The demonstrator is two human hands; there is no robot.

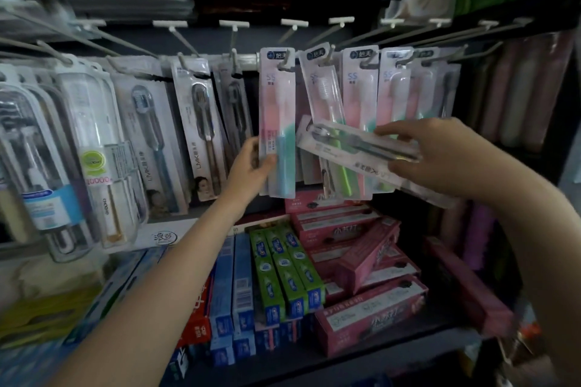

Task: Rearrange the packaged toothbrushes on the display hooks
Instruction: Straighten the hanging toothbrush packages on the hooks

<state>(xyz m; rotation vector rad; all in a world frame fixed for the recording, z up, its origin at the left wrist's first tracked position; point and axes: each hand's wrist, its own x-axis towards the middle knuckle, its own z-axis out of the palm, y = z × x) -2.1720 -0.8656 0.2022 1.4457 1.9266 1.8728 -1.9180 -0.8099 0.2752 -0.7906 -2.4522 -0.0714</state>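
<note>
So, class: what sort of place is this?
Most likely a shop's dental-care shelf: packaged toothbrushes hang on display hooks, with stacked toothpaste boxes below.

Pink-teal toothbrush pack [277, 122] hangs upright on hook [284, 63]; dark-brush pack [358, 143] off hooks, roughly horizontal.

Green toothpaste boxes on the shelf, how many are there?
3, side by side on the blue boxes: left, middle, right. More may be hidden underneath.
</note>
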